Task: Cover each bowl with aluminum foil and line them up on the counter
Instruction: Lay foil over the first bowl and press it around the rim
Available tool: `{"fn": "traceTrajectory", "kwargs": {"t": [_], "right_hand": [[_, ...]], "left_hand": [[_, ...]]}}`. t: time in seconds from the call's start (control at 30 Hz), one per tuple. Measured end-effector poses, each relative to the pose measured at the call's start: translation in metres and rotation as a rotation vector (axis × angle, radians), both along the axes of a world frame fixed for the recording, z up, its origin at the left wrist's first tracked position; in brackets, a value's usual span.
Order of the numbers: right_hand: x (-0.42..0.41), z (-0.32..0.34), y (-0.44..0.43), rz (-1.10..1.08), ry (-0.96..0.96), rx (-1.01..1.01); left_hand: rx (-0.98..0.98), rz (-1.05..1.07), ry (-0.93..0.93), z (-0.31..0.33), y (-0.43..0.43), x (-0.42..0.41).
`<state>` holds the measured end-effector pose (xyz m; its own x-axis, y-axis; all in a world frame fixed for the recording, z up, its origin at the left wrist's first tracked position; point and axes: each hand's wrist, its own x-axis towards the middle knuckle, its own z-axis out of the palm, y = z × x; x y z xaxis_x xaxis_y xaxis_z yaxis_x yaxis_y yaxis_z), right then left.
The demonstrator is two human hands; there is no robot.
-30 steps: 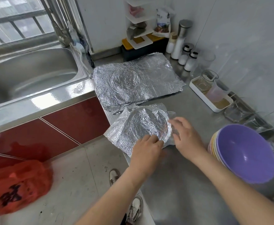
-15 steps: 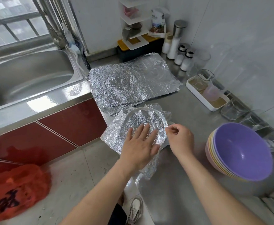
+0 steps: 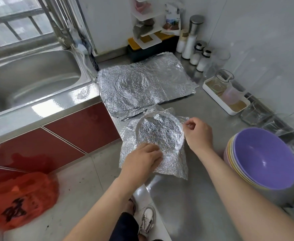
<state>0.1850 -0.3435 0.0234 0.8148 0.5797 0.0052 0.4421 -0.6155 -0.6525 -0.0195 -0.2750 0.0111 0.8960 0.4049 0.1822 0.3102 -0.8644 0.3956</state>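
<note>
A bowl draped in a crinkled foil sheet stands near the front-left edge of the steel counter; only its round rim shows through the foil. My left hand presses with curled fingers on the foil at the bowl's near-left rim. My right hand pinches the foil's edge at the bowl's right side. A stack of bowls with a purple one on top sits at the right. Flat foil sheets lie behind the covered bowl.
A steel sink lies to the left. A white tray with a measuring cup, glass cups, salt shakers and a white rack line the back wall. A red plastic bag lies on the floor.
My left hand slid off the top of the foil to the bowl's near-left rim. My right hand moved up along the right rim and pinched the foil's edge.
</note>
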Motion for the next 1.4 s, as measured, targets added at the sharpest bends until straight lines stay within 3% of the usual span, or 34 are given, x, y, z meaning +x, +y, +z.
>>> {"fn": "traceTrajectory", "kwargs": {"t": [0.13, 0.37, 0.77, 1.0, 1.17, 1.4], "right_hand": [[-0.011, 0.013, -0.028, 0.004, 0.103, -0.235], [-0.038, 0.006, -0.040, 0.051, 0.396, -0.290], [-0.040, 0.003, -0.027, 0.072, 0.200, -0.343], [-0.035, 0.000, -0.022, 0.071, 0.187, -0.317], [-0.035, 0.000, -0.029, 0.128, 0.090, -0.429], [-0.046, 0.003, -0.029, 0.097, 0.245, -0.340]], "left_hand": [[-0.048, 0.026, -0.039, -0.003, -0.006, 0.011], [0.003, 0.004, -0.061, -0.008, -0.013, 0.016], [0.181, 0.011, -0.059, -0.019, -0.021, 0.029], [0.129, 0.080, -0.067, -0.017, -0.028, 0.036], [0.044, 0.092, -0.085, -0.009, -0.026, 0.035], [0.028, 0.090, -0.120, -0.017, -0.014, 0.015]]}}
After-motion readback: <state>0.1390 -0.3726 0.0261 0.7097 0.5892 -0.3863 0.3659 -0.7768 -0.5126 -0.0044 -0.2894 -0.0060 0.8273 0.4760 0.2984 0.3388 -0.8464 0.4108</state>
